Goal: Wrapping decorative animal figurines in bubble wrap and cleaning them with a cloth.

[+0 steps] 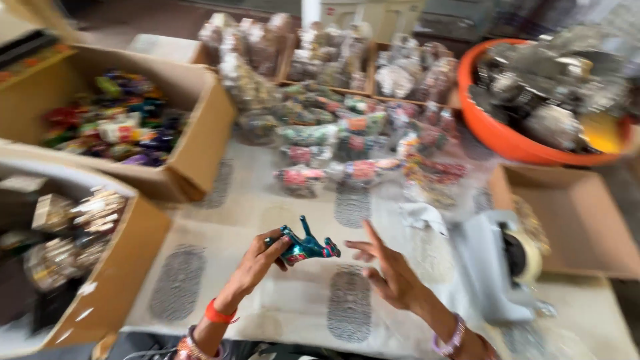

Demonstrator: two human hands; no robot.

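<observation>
View from the head camera, blurred by motion. The left hand (259, 261) pinches a small teal animal figurine (305, 247) by its rear end, holding it above the pale patterned table cover (220, 233); the right hand (393, 275) is empty, fingers spread wide, just beside the figurine's head. The figurine appears glossy, rigid and light, probably hollow or moulded; its thin upright projections and legs look like the weakest parts, so the stout body is the safer place to grip, and the shiny finish may slip under a loose pinch. Open cover lies directly beneath and ahead of the hands. Bounding this room: a cardboard box (200, 143) of bright wrapped pieces at upper left, a second box (127, 257) at near left, clear packets (347, 143) ahead, an orange tub (497, 137) at upper right, and a tape dispenser (497, 267) close to the right wrist.
</observation>
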